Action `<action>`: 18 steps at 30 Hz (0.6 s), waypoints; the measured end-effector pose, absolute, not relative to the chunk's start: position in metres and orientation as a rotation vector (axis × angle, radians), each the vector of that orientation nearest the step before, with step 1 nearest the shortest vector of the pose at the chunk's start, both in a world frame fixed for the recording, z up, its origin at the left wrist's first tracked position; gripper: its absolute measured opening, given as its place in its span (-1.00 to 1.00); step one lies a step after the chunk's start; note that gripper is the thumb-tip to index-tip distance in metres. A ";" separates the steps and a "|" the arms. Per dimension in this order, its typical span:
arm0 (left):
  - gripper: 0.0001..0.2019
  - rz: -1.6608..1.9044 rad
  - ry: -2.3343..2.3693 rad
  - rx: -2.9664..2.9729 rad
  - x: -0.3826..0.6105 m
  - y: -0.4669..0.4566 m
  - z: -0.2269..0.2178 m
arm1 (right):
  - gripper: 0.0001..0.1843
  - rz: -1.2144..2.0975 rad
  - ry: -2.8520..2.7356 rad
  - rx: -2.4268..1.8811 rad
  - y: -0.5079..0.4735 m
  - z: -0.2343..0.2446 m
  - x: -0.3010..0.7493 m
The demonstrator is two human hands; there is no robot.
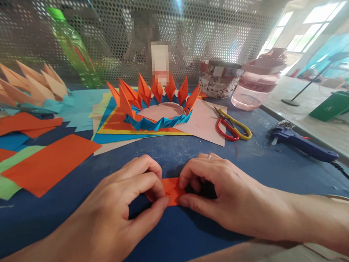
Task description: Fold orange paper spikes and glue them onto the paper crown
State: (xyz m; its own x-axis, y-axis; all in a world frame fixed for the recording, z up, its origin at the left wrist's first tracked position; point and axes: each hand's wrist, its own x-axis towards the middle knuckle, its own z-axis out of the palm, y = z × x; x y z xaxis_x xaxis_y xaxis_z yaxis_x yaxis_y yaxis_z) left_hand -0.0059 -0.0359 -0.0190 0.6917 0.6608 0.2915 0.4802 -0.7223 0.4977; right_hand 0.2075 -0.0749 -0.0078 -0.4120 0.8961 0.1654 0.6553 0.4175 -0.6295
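Observation:
A small folded piece of orange paper [173, 192] lies on the blue table between my hands. My left hand [128, 197] pinches its left part, thumb and fingertips at the near edge and top. At the right end, my right hand [210, 183] holds it between thumb and curled fingers; a ring shows on one finger. Parts of the paper are hidden under both hands. Beyond them stands a ring of folded paper [159, 123], with blue units along the base and orange points rising from it. It rests on a stack of coloured sheets [117, 127].
Loose orange sheets [55, 160] and a peach-and-blue folded paper ring [29, 84] lie left. Red-and-yellow scissors [234, 125] and a blue glue gun [303, 143] lie right. A green bottle [74, 50], a paper-covered pot [220, 78] and a pink bottle [255, 82] stand by the perforated panel [111, 41].

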 end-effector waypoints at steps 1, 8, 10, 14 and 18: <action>-0.86 0.648 0.891 2.516 -0.006 -0.036 -0.019 | -0.93 0.680 -2.173 -1.315 -0.074 -0.008 0.208; -0.84 0.677 0.919 2.503 -0.005 -0.038 -0.022 | -0.94 0.719 -2.121 -1.331 -0.072 -0.008 0.207; -0.85 0.675 0.920 2.506 -0.005 -0.039 -0.022 | -0.91 0.706 -2.132 -1.337 -0.071 -0.010 0.208; -0.86 0.669 0.911 2.530 -0.006 -0.039 -0.023 | -0.87 0.703 -2.166 -1.335 -0.071 -0.012 0.208; -0.92 0.695 0.908 2.543 -0.007 -0.037 -0.026 | -0.85 0.694 -2.182 -1.327 -0.072 -0.009 0.209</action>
